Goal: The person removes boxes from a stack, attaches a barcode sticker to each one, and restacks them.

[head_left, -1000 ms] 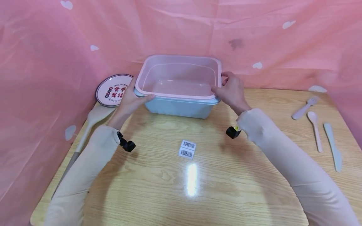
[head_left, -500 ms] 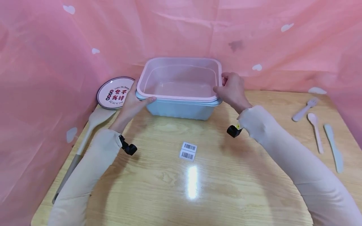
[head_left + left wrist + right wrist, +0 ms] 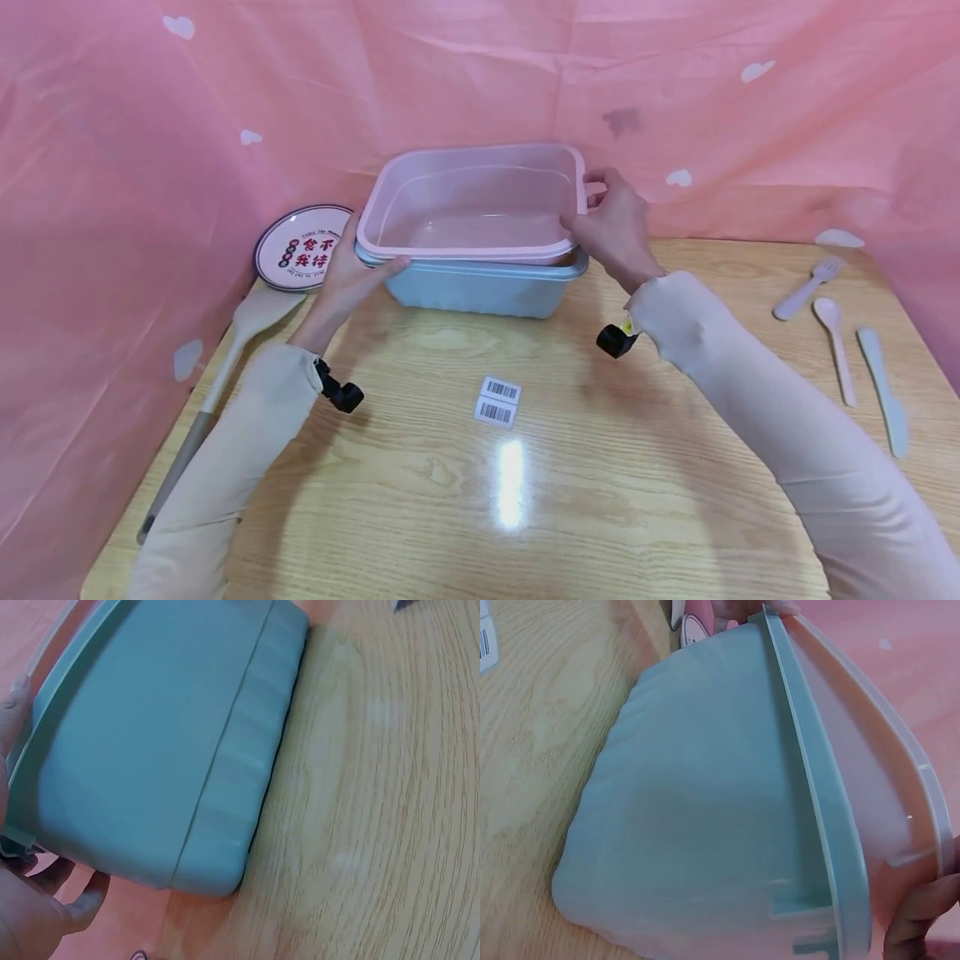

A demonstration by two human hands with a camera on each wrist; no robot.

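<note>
A pink plastic basin [image 3: 480, 200] sits inside a light blue basin [image 3: 480, 287] at the back of the table. Its right end is raised, and a gap shows between the two rims in the right wrist view. My right hand [image 3: 617, 229] pinches the pink rim at the right end. At the left end my left hand [image 3: 347, 271] grips the blue basin's rim, thumb along the front and fingers curled beneath the edge. In the left wrist view the blue basin's wall [image 3: 150, 750] fills much of the picture, its bottom on the table.
A round white plate [image 3: 300, 250] lies at the back left, near a spatula [image 3: 251, 321] with a grey handle. On the right lie a fork [image 3: 808, 289], a spoon [image 3: 836, 346] and a knife [image 3: 883, 392]. A barcode label [image 3: 497, 402] lies mid-table. Pink cloth [image 3: 480, 75] hangs behind.
My right hand has moved slightly up, lifting the pink basin's right end away from the blue rim. The left hand stays at the left end.
</note>
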